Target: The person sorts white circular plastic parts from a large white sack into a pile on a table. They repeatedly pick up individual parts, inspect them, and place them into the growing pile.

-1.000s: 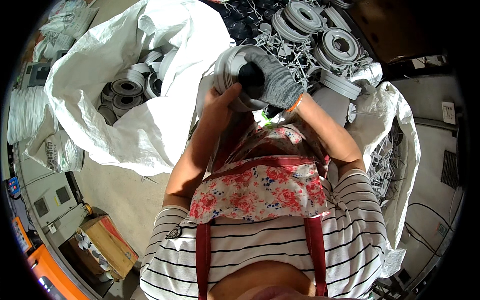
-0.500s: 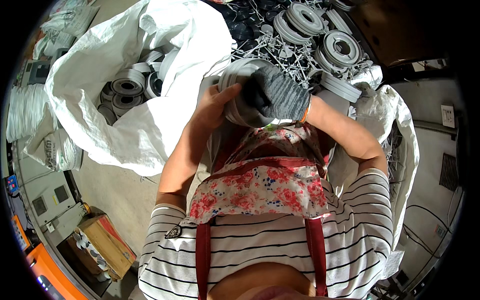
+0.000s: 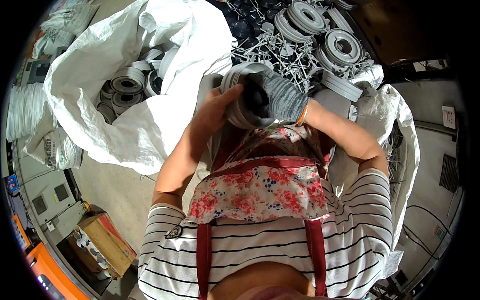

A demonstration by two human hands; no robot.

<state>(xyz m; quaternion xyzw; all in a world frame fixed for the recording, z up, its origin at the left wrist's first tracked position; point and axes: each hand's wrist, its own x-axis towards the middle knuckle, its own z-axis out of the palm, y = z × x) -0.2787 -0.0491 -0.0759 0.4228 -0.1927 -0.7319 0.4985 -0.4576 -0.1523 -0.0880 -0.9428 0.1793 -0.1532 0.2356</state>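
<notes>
A thick grey plastic ring (image 3: 236, 114) with a ridged outer wall is held up in front of my apron, tilted so that its opening faces right. Bare fingers and thumb of my left hand (image 3: 210, 109) grip its left rim. My right hand (image 3: 286, 97), in a grey knitted glove with an orange cuff, reaches into the opening from the right, its fingers curled. Deep shadow or something black in the opening hides the fingertips and whatever they hold. Behind the ring lies a pile of thin grey plastic sprues (image 3: 295, 62).
A large white woven sack (image 3: 120, 145) at left holds several grey rings (image 3: 127, 82). Beyond my hands lie black round parts (image 3: 244, 30) and stacked grey rings (image 3: 344, 46). Another white sack (image 3: 407, 145) stands at right. A cardboard box (image 3: 107, 245) sits at lower left.
My right hand has shifted slightly lower and turned a little, and more of the dark opening shows. My left hand keeps its grip, with the ring turned slightly.
</notes>
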